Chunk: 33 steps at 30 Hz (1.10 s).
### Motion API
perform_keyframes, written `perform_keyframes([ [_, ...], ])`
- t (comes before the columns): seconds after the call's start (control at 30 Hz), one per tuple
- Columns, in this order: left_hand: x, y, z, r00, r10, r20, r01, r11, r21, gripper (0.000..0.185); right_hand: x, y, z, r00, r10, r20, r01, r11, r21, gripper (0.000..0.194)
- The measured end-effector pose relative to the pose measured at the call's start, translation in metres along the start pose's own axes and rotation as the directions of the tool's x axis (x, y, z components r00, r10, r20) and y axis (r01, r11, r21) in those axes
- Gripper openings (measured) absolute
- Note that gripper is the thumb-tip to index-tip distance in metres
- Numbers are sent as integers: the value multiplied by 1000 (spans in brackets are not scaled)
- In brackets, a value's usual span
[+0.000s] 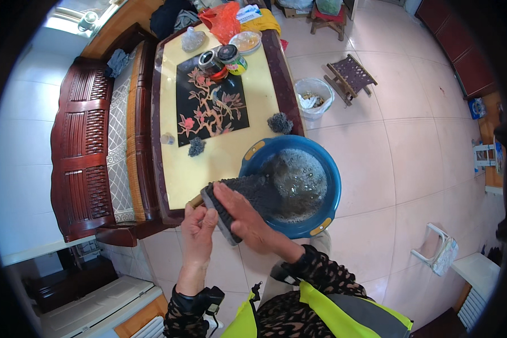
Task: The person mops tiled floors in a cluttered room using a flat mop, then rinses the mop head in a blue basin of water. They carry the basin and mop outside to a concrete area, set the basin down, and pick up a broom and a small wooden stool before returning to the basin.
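A dark grey, shaggy textile piece [253, 195] with a paler grey edge band runs from my hands down into a blue plastic basin [339, 177]. My left hand [197, 228] grips its left end, thumb bent over the edge. From behind the cloth a short brown rod or bar [195, 201] sticks out at those fingertips; what it belongs to is hidden. My right hand [245, 217] clasps the textile from above, fingers laid along its ribbed surface. Murky, foamy water [302, 186] fills the basin, and the textile's far end is under it.
Two grey scouring-wool balls [280, 123] [196, 146] lie on the table [219, 162]. Two jars [232, 59], a plate [246, 42] and plastic bags stand farther back. A lined waste bin [314, 98] and a folding stool [351, 76] are to the right; a wooden bench [84, 148] is left.
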<state>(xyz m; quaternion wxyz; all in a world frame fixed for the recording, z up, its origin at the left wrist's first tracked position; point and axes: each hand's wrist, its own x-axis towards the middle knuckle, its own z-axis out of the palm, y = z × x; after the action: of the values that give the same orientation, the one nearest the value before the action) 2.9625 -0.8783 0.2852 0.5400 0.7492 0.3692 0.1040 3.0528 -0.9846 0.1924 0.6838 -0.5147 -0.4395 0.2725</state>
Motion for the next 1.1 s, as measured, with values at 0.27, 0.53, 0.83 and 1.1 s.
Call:
perform_keyframes([
  [0.27, -12, -8, -23, 996, -74, -49, 78, 992, 101, 34, -41, 171, -1, 926, 372, -59, -376, 923, -87, 59],
  [0.53, -19, -4, -28, 988, -148, -37, 151, 980, 132, 13, -56, 225, -32, 689, 716, -115, -714, 643, -277, 60],
  [0.83, -39, 28, -1, 991, 40, 127, -72, 964, 255, 14, -71, 213, -43, 775, 542, -326, -625, 736, -261, 48],
  [1.1, -41, 29, 3, 991, -8, 132, -22, 974, 228, 13, -102, 216, -60, 305, 844, -441, -446, 536, 717, 29],
])
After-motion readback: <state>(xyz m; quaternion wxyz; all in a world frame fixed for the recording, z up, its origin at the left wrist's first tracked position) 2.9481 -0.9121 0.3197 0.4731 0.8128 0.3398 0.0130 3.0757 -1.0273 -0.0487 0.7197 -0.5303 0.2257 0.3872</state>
